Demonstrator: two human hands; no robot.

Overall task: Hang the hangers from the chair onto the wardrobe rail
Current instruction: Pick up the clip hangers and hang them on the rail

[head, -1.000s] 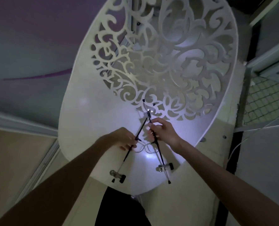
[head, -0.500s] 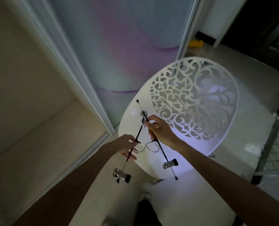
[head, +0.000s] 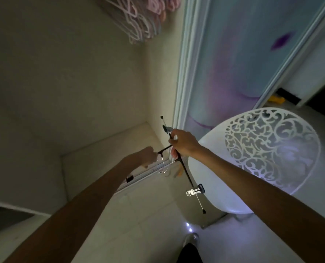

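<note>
My right hand grips the black bar of a clip hanger; one metal clip hangs low on the bar and another shows just above my fingers. My left hand grips a second black clip hanger, whose wire hook loops below between both hands. Both hangers are lifted off the white chair, which stands at the right with its carved openwork back. Several pink and white hangers hang at the top inside the open wardrobe; the rail itself is out of view.
The wardrobe's pale inner wall fills the left, with its floor panel and sliding-door track below my hands. A blue-purple sliding door stands behind the chair. A yellow object lies on the floor far right.
Both hands have lifted the two clip hangers off the chair seat and carried them left, in front of the open wardrobe. The view swung left and up, bringing the hung hangers into sight.
</note>
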